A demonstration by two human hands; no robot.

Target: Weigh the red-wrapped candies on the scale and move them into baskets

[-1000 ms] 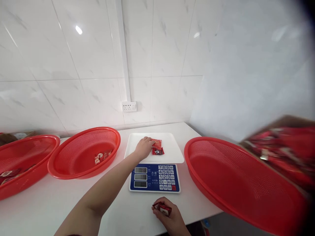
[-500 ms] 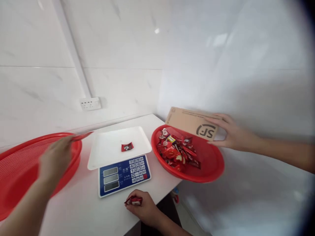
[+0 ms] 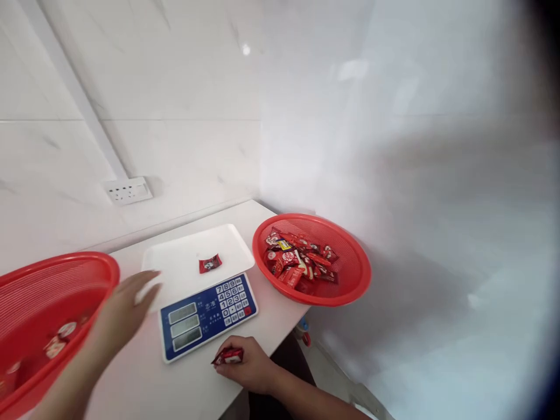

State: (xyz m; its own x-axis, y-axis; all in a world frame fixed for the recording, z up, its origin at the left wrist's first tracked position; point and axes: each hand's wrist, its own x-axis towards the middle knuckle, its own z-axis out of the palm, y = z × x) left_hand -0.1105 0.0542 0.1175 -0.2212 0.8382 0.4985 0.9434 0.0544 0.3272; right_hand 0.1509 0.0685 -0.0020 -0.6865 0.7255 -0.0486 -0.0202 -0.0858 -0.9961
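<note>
My left hand (image 3: 120, 312) hovers open between the left red basket (image 3: 87, 268) and the scale, fingers stretched toward the white scale tray (image 3: 175, 262); nothing is in it. One red candy packet (image 3: 210, 263) lies on that tray. The blue scale panel (image 3: 207, 315) with its keypad sits just in front. My right hand (image 3: 249, 367) rests on the white table near the front edge, closed round a small red candy packet (image 3: 227, 356). The right red basket (image 3: 350, 274) holds several red candy packets (image 3: 295, 262).
The left red basket has a few wrapped candies (image 3: 56, 341) in it. A wall socket (image 3: 126, 190) sits on the white tiled wall behind the scale. The table edge drops off to the right of the right basket, with floor below.
My left hand let go of the packet it carried to the left basket and came back toward the scale, empty. Another person's hand and the cardboard box left the view. The view swung right.
</note>
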